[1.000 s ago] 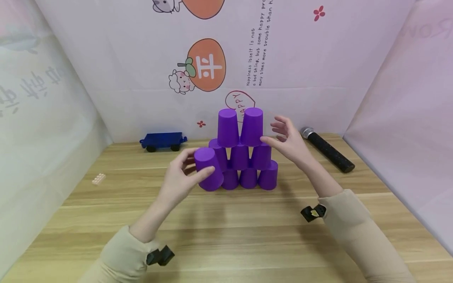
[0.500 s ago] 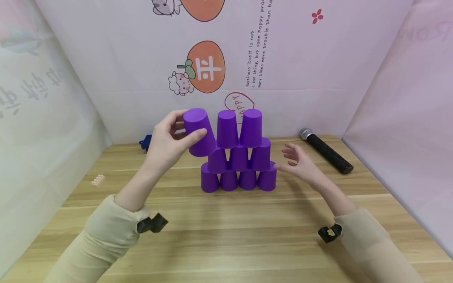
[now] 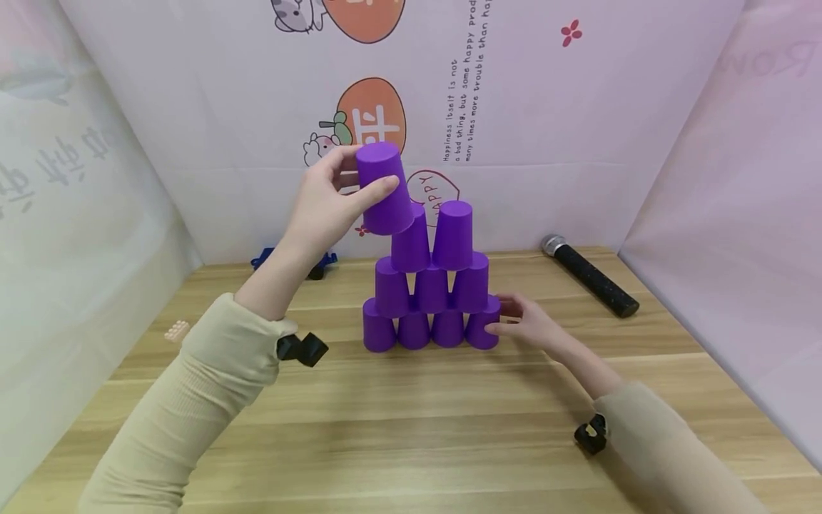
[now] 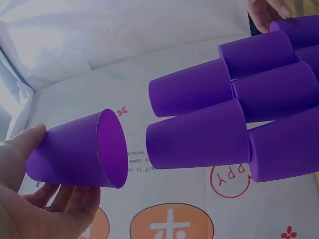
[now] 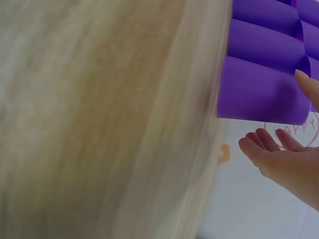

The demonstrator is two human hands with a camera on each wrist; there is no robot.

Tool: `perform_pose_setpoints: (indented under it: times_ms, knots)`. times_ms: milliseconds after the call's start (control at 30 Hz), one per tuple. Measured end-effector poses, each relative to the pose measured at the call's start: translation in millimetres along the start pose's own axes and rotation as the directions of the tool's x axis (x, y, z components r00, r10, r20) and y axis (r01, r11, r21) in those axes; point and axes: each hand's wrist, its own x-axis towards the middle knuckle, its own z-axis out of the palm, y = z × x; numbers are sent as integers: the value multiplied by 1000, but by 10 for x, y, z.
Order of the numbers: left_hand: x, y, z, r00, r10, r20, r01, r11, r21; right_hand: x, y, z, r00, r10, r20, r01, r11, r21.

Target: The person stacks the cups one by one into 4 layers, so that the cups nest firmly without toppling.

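My left hand (image 3: 321, 207) grips an upside-down purple cup (image 3: 385, 193), thumb on the near side and fingers round the far side. It hangs above a pyramid of matching inverted cups; the left wrist view shows a gap between the held cup (image 4: 75, 152) and the stacked ones. Two cups top the stack, the right one (image 3: 452, 237) fully visible and the left (image 3: 411, 248) partly covered. Three form the middle row and several the bottom. Beside the bottom right cup (image 3: 480, 330) is my right hand (image 3: 536, 328), fingers loosely bent, thumb in front of it, gripping nothing.
A black microphone (image 3: 591, 277) lies at the back right of the wooden table (image 3: 411, 428). At the back left, my left arm partly hides a blue toy wagon (image 3: 324, 264). A small pale toy brick (image 3: 176, 330) sits at the left. Printed cloth (image 3: 526, 107) encloses the back and sides.
My left hand has lifted the cup from beside the lower rows to above the top row, lately moving right. My right hand has dropped from the top row's level to the bottom right cup.
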Motion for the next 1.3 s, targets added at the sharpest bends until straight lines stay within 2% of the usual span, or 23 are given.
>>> perform_pose_setpoints:
  times_ms: [167,367,600,967,1300]
  knots:
    - [174,26,96,1000,-9,19,10,1000,-15,40,5,46,1000,20,2,-19,998,-53]
    - [373,35,227,1000,8,26,-8,1000,-22,71,3,81,1000,24,-1,-24,997,-75]
    - [520,20,378,998,-36,51,36,999,3,63,-11,101,1000,2,7,-2,998,-68]
    - [565,-69,528,996,-46,71,46,999,2,90,-13,103,1000,2,18,-1,998,-70]
    - [545,-88,556,996,-48,71,47,999,15,101,-13,108,1000,12,19,-11,996,-84]
